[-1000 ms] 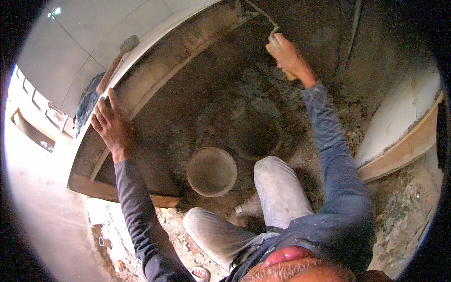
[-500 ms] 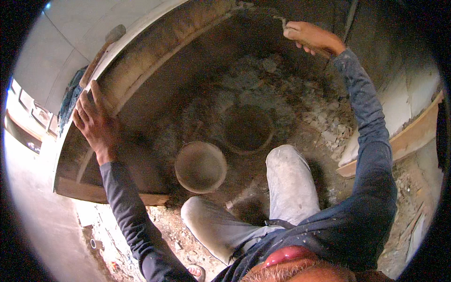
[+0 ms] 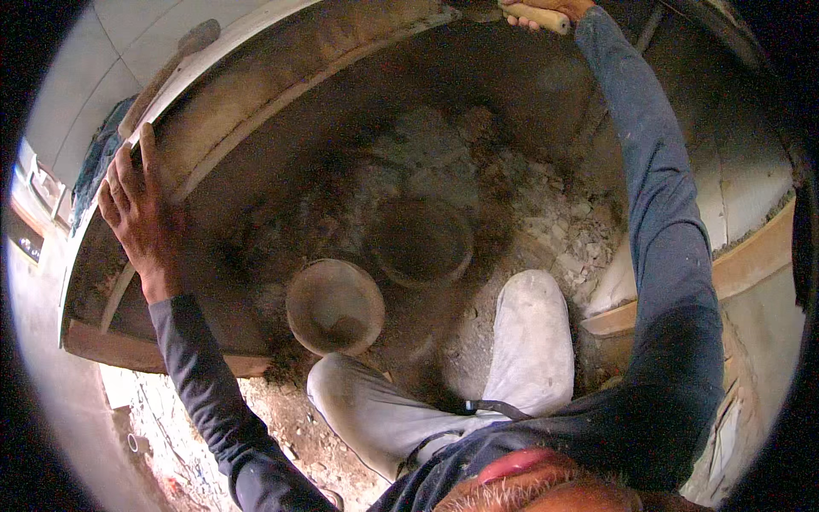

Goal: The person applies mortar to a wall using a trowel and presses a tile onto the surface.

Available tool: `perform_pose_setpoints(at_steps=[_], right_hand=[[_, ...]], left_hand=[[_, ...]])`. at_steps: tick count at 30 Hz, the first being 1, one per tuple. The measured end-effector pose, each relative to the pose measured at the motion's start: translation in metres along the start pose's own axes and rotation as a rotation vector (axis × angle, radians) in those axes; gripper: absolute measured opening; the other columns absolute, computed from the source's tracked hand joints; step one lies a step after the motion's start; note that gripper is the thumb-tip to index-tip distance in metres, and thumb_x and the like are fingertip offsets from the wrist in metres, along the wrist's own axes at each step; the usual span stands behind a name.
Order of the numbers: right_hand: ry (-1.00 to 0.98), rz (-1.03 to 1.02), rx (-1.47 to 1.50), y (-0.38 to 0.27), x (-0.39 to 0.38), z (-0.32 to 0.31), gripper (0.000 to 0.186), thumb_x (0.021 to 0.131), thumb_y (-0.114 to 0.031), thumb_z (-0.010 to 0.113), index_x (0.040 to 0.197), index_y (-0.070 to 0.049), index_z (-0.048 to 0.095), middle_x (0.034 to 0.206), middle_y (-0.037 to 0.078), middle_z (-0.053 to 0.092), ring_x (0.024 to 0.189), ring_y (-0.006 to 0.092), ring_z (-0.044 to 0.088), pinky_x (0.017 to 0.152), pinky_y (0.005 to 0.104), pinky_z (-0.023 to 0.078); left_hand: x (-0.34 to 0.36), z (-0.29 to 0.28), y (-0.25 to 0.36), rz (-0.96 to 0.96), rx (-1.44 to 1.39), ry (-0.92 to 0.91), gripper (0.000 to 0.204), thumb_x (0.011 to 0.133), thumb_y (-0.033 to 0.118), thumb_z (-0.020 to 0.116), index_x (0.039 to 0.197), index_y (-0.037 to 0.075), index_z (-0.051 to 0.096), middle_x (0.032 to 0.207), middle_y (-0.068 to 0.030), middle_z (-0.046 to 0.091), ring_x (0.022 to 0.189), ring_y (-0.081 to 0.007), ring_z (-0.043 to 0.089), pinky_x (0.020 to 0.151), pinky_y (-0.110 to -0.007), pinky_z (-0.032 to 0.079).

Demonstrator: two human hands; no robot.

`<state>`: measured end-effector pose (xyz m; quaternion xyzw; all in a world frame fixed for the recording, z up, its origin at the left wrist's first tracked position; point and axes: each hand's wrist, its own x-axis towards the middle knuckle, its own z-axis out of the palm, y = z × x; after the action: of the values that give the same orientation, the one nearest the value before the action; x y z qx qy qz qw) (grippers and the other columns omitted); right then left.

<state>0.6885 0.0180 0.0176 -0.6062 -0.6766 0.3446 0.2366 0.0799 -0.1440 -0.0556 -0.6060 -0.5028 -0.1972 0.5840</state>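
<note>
At the upper edge, my right hand (image 3: 546,10) is closed around the pale wooden handle (image 3: 544,19) of a trowel. Its blade is out of view. On the left, my left hand (image 3: 141,218) rests with spread fingers against the pale edge (image 3: 175,96) of a raised slab. A hammer (image 3: 162,81) with a wooden handle lies along that edge, just beyond my fingertips. Before my knees sits a round pan (image 3: 335,299) with a small dark patch inside. Behind it stands a darker round bowl (image 3: 422,243), its contents too dim to make out.
Broken rubble (image 3: 567,230) covers the ground at the right and back. A dark blue cloth or net (image 3: 98,166) lies beside the hammer. At the right, a wooden board (image 3: 751,264) runs along the wall. A short pipe end (image 3: 136,444) shows at the lower left.
My right hand has moved up and farther away, partly leaving the picture, and the tool's handle now shows. My left hand stays at the slab's edge. The view has shifted slightly.
</note>
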Motion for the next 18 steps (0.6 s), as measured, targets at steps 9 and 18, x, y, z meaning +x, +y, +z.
perform_pose_setpoints(at_steps=[9,18], right_hand=[[-0.251,0.151,0.175,-0.019,-0.029,0.001,0.026,0.102,-0.028,0.052,0.094,-0.005,0.06,0.079,0.007,0.063,0.061,0.0163,0.059,0.054,0.0336,0.05],[-0.058,-0.144,0.815,0.047,-0.054,0.107,0.041,0.101,-0.036,0.056,0.112,0.003,0.055,0.084,0.005,0.059,0.054,0.0073,0.051,0.039,0.0209,0.044]], left_hand=[[-0.002,0.001,-0.001,-0.021,0.03,0.029,0.098,0.065,0.007,0.068,0.155,0.026,0.033,0.145,-0.0063,0.045,0.132,-0.0258,0.045,0.113,-0.043,0.032],[0.001,0.008,0.0,0.007,0.043,0.046,0.092,0.068,0.008,0.067,0.153,0.026,0.036,0.143,-0.0079,0.046,0.131,-0.0265,0.046,0.113,-0.044,0.032]])
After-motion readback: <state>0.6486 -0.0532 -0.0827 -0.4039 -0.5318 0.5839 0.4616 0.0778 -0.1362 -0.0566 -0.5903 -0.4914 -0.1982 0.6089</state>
